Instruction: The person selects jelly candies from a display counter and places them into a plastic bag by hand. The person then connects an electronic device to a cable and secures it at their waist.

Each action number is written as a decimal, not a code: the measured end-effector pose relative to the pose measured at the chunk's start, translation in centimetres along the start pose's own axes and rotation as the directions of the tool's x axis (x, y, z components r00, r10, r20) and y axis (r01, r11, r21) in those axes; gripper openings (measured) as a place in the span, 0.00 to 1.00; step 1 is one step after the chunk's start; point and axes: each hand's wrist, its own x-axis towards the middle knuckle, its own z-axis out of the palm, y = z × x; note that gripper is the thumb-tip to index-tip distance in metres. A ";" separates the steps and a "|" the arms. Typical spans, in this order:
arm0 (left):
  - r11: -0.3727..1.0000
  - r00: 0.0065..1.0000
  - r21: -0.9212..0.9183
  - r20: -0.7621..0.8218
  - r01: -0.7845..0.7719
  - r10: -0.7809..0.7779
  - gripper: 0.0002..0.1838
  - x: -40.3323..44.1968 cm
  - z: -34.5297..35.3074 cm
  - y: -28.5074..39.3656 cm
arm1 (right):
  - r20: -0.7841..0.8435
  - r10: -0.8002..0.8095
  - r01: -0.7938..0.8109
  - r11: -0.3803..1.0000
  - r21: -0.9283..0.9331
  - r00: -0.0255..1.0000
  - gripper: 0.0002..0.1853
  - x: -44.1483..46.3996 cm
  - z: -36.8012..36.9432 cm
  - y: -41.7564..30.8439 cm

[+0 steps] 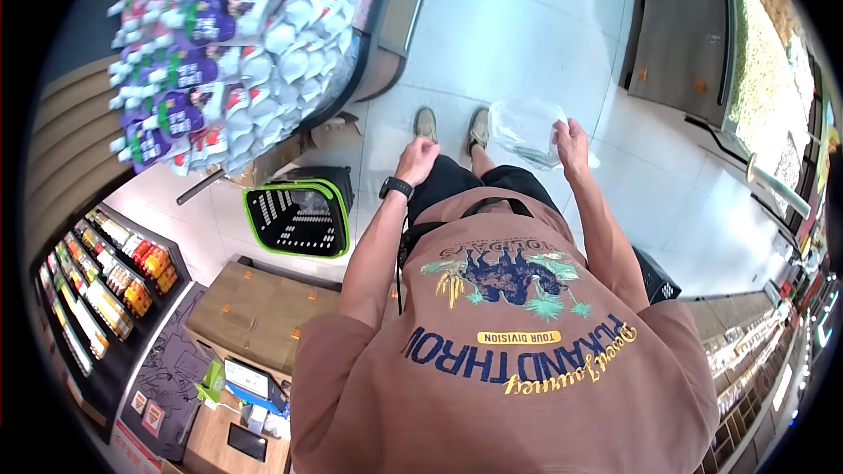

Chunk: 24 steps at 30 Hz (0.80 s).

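My right hand (572,142) is closed on the edge of a clear plastic bag (525,123), which hangs out in front of my legs and to the left of that hand. Something faint and greenish shows low in the bag, too unclear to name. My left hand (417,161), with a dark watch on the wrist, is curled shut in front of my left thigh. Nothing shows in its fingers. Left of that arm, a black shopping basket (297,218) with a bright green rim stands on the floor.
A stand heaped with spouted pouches (211,61) is ahead on the left. Grain-like bulk goods (773,53) fill a wooden bin unit on the right. Bottle shelves (110,276), a wooden cabinet (263,307) and a phone (247,442) on a counter lie behind left.
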 end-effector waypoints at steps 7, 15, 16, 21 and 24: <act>0.926 0.907 -0.122 -0.283 -0.357 0.312 0.39 5.1 -0.4 11.3 | 0.170 -0.269 0.226 0.945 0.235 0.948 0.11 -5.9 -1.3 -16.6; 0.515 0.949 -0.798 -0.281 -0.313 0.142 0.06 -4.6 -6.1 17.8 | 0.296 -0.359 0.282 0.920 0.272 0.885 0.07 -10.4 -3.5 -22.0; 0.505 0.948 -0.802 -0.277 -0.318 0.157 0.06 -5.4 -6.6 17.6 | 0.277 -0.355 0.283 0.921 0.268 0.893 0.07 -10.2 -3.5 -21.9; 0.452 0.940 -0.824 -0.295 -0.341 0.170 0.09 -9.1 -8.1 16.9 | 0.281 -0.398 0.335 0.909 0.247 0.873 0.05 -9.7 -3.7 -22.2; 0.471 0.911 -0.782 -0.380 -0.408 0.159 0.09 -9.6 -8.5 15.6 | 0.349 -0.412 0.347 0.908 0.237 0.842 0.06 -10.1 -3.6 -23.0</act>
